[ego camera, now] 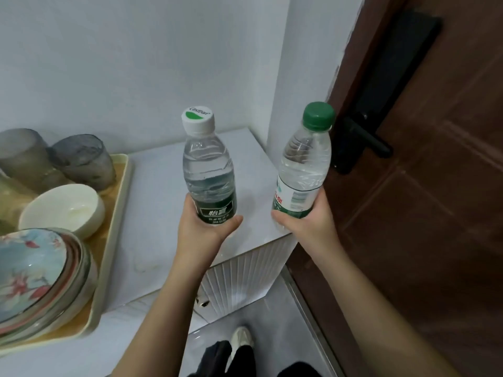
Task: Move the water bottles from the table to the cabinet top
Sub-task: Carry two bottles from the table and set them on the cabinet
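My left hand (202, 227) grips the lower part of a clear water bottle with a white cap and dark green label (208, 170), held upright over the white cabinet top (160, 191). My right hand (304, 227) holds a second clear bottle with a green cap and white-green label (303, 164), tilted slightly right, at the cabinet top's right edge. I cannot tell whether either bottle's base touches the surface, since my hands hide both.
A cream tray (119, 213) on the left of the cabinet top carries two grey glass cups (81, 159), a white bowl (62, 208) and stacked patterned plates (38, 278). A brown door (435, 186) with a black handle (364, 140) stands at the right. White walls close the back corner.
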### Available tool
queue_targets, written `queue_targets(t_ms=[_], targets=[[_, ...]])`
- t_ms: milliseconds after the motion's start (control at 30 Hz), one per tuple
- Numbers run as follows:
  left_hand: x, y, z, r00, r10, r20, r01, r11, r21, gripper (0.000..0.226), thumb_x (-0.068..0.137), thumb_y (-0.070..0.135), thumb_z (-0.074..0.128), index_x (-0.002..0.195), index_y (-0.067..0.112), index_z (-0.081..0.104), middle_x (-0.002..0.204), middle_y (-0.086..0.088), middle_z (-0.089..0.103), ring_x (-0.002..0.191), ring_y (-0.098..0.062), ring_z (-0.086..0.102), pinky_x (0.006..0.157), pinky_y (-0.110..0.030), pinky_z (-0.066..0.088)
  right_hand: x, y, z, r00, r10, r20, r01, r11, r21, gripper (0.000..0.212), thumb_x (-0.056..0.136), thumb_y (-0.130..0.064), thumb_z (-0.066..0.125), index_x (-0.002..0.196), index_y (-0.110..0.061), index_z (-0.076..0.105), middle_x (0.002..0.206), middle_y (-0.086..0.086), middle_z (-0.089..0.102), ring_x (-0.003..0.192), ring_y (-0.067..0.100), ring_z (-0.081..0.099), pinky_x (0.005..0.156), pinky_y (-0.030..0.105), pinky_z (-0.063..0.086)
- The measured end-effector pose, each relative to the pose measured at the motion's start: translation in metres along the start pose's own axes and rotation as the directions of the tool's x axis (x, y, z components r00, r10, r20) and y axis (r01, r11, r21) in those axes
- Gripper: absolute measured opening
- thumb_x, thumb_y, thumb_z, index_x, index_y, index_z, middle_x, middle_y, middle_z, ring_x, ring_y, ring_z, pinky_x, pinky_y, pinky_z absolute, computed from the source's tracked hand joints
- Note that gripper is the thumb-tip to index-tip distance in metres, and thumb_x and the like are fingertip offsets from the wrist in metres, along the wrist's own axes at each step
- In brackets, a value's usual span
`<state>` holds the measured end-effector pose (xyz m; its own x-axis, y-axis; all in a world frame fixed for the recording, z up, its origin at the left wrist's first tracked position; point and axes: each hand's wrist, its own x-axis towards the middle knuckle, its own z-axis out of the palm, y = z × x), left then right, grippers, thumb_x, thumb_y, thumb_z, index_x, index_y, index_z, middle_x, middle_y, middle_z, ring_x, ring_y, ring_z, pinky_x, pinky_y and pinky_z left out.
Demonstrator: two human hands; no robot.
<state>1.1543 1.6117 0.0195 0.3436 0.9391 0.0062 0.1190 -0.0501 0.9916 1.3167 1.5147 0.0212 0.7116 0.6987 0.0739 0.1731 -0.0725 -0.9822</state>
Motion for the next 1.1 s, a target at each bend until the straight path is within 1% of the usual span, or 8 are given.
queue_targets(t_ms=[200,400,500,633,800,933,1033,1100], targets=[[0.026,-0.013,0.015,0.995,-0.047,-0.089,0.048,0.999,0.011,0.059,0.066,0.003,0.085,0.114,0.015,0.052,0.098,0.005,0.067,0.086,-0.004,0.065,0.067,-0.014,0.051,0.035,0.012,0.018,1.0,0.022,-0.001,-0.022,0.999,-0.03,0.063,0.063,0.003,0.086,0.101,-0.034,0.051,0.095,-0.017,0.065,0.082,-0.013,0.063,0.07,0.008,0.05],[0.04,-0.02,0.024,0.988,-0.039,-0.152,0.045,0.998,0.036,0.057,0.066,0.006,0.085,0.106,0.025,0.05,0.098,0.011,0.065,0.086,0.002,0.063,0.075,-0.02,0.049,0.062,0.025,0.029,0.998,-0.007,0.062,0.009,1.0,-0.027,0.062,0.065,0.004,0.085,0.099,-0.032,0.049,0.093,-0.019,0.064,0.081,-0.017,0.062,0.069,0.003,0.046],[0.047,-0.021,0.029,0.99,-0.028,-0.137,0.035,0.998,0.047,0.059,0.067,0.007,0.085,0.108,0.027,0.049,0.099,0.015,0.064,0.083,0.012,0.061,0.074,-0.012,0.048,0.074,0.034,0.035,0.995,-0.019,0.096,0.02,1.0,-0.009,0.062,0.064,0.005,0.085,0.101,-0.03,0.05,0.092,-0.017,0.066,0.083,-0.012,0.064,0.073,0.008,0.048],[0.057,-0.023,0.035,0.991,0.001,-0.131,0.009,0.997,0.071,0.064,0.067,0.006,0.085,0.113,0.026,0.046,0.101,0.019,0.06,0.083,0.02,0.057,0.069,0.0,0.042,0.088,0.045,0.039,0.986,-0.029,0.164,0.031,0.999,-0.011,0.063,0.064,-0.002,0.086,0.112,-0.024,0.052,0.104,-0.007,0.07,0.096,0.004,0.068,0.084,0.028,0.055],[0.071,-0.028,0.038,0.995,0.037,-0.094,-0.027,0.994,0.105,0.069,0.068,0.007,0.084,0.121,0.024,0.044,0.111,0.013,0.059,0.094,0.015,0.057,0.077,-0.004,0.044,0.106,0.042,0.044,0.969,-0.039,0.243,0.055,0.997,-0.06,0.068,0.065,-0.01,0.086,0.118,-0.03,0.047,0.117,-0.002,0.065,0.107,0.007,0.064,0.092,0.03,0.052],[0.086,-0.036,0.032,0.995,0.095,-0.032,-0.078,0.939,0.336,0.064,0.063,0.024,0.087,0.117,0.017,0.054,0.114,-0.001,0.056,0.107,-0.008,0.051,0.087,-0.014,0.042,0.12,0.042,0.038,0.949,-0.072,0.307,0.149,0.961,-0.233,0.068,0.069,-0.018,0.085,0.124,-0.022,0.046,0.122,0.001,0.053,0.118,0.014,0.052,0.101,0.029,0.042],[0.091,-0.035,0.028,0.996,0.078,-0.043,-0.049,0.88,0.472,0.063,0.06,0.025,0.09,0.114,0.013,0.058,0.11,-0.003,0.057,0.104,-0.012,0.049,0.073,-0.009,0.032,0.124,0.041,0.033,0.95,-0.108,0.293,0.203,0.927,-0.315,0.062,0.069,-0.019,0.086,0.121,-0.014,0.052,0.115,0.001,0.051,0.108,0.01,0.048,0.09,0.016,0.035],[0.095,-0.028,0.032,0.994,0.083,-0.077,-0.036,0.876,0.481,0.062,0.059,0.024,0.091,0.109,0.014,0.056,0.108,0.0,0.06,0.101,-0.015,0.053,0.074,-0.016,0.033,0.128,0.039,0.036,0.965,-0.108,0.238,0.178,0.937,-0.299,0.061,0.066,-0.018,0.088,0.115,-0.014,0.052,0.11,-0.003,0.056,0.102,0.011,0.055,0.083,0.019,0.04]])
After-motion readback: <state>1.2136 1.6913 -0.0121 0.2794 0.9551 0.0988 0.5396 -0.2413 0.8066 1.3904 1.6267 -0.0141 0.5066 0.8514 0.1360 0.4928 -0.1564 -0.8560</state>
